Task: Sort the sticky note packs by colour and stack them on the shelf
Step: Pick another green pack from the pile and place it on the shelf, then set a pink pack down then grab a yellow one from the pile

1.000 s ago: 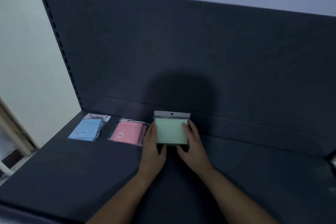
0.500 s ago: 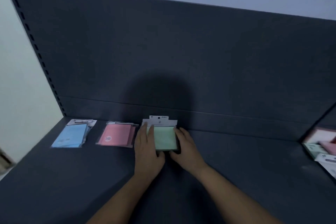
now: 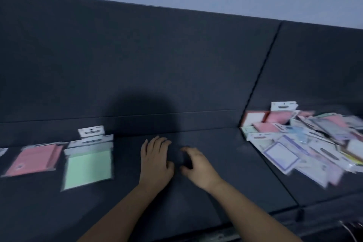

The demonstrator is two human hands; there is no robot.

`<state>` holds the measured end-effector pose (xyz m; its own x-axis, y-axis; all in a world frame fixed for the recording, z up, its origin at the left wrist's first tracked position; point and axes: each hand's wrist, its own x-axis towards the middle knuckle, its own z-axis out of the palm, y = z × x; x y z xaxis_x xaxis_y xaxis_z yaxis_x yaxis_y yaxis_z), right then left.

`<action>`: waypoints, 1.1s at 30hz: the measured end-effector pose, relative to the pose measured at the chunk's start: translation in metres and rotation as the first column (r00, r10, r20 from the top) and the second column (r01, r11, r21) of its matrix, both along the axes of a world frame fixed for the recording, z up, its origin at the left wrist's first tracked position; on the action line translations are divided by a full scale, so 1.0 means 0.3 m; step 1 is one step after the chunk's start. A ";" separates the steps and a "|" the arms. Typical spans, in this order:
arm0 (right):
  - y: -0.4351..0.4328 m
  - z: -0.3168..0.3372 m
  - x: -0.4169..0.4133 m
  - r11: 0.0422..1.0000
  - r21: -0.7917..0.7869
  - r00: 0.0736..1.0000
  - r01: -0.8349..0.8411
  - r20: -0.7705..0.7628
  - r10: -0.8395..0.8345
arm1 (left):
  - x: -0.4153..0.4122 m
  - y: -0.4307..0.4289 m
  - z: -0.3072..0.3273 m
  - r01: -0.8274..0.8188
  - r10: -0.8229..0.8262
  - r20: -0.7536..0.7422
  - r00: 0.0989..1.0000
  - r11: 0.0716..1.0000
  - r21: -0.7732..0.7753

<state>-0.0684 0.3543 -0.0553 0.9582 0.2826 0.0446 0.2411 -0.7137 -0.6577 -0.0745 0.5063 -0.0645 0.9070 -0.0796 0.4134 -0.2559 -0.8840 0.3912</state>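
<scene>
A green sticky note pack stack [image 3: 88,163] lies flat on the dark shelf [image 3: 216,192] at the left, with a pink pack stack [image 3: 33,160] beside it on its left. Only a white corner of a further pack shows at the left edge. A loose heap of mixed packs [image 3: 306,141] in pink, green, blue and white fills the right end of the shelf. My left hand [image 3: 156,163] and my right hand [image 3: 196,167] hover over bare shelf between the green stack and the heap, both empty with fingers spread.
The shelf's dark back panel [image 3: 157,65] rises right behind the packs. A seam [image 3: 261,72] splits the shelving into two sections near the heap. The shelf's front edge runs along the bottom right.
Both hands have let go of the green pack and moved right, away from it. The view has swung right, so the mixed heap is now in sight and the blue pack has left the frame.
</scene>
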 end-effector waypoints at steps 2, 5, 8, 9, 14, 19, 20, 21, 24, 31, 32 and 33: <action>-0.165 0.015 -0.042 0.996 0.000 0.996 0.086 0.020 -0.086 | -0.006 -0.148 -0.002 0.067 -0.066 0.006 0.998 0.998 -0.008; -0.477 0.025 -0.127 0.970 -0.022 0.969 0.242 0.063 -0.240 | -0.035 -0.444 0.007 0.191 -0.191 0.009 0.982 0.982 -0.005; -0.752 0.042 -0.207 0.920 -0.056 0.920 0.388 0.073 -0.384 | -0.059 -0.707 0.021 0.321 -0.321 0.040 0.946 0.947 -0.004; -0.852 0.050 -0.243 0.898 -0.053 0.898 0.437 0.076 -0.433 | -0.068 -0.805 0.029 0.366 -0.365 0.058 0.929 0.931 -0.004; -1.292 0.060 -0.450 0.788 -0.058 0.789 0.613 0.083 -0.608 | -0.157 -1.270 0.045 0.513 -0.511 0.051 0.858 0.858 -0.041; -1.574 0.053 -0.606 0.699 -0.034 0.698 0.715 0.095 -0.709 | -0.230 -1.598 0.035 0.589 -0.589 -0.010 0.808 0.808 -0.008; -1.613 0.050 -0.624 0.685 -0.026 0.684 0.728 0.094 -0.723 | -0.235 -1.643 0.034 0.594 -0.594 -0.024 0.804 0.805 -0.002; -1.647 0.047 -0.639 0.672 -0.017 0.671 0.740 0.091 -0.736 | -0.237 -1.684 0.034 0.595 -0.595 -0.036 0.803 0.803 0.003; -1.737 0.034 -0.657 0.639 0.004 0.636 0.769 0.097 -0.766 | -0.223 -1.796 0.038 0.595 -0.592 -0.072 0.803 0.804 0.019; -1.943 0.013 -0.617 0.583 -0.021 0.582 0.812 0.096 -0.807 | -0.140 -2.050 0.047 0.600 -0.591 -0.115 0.798 0.797 0.065; -1.978 0.015 -0.594 0.580 -0.028 0.580 0.814 0.097 -0.809 | -0.114 -2.085 0.047 0.600 -0.592 -0.107 0.799 0.797 0.069; -2.012 0.021 -0.565 0.577 -0.031 0.577 0.816 0.093 -0.811 | -0.084 -2.119 0.046 0.598 -0.591 -0.098 0.801 0.798 0.072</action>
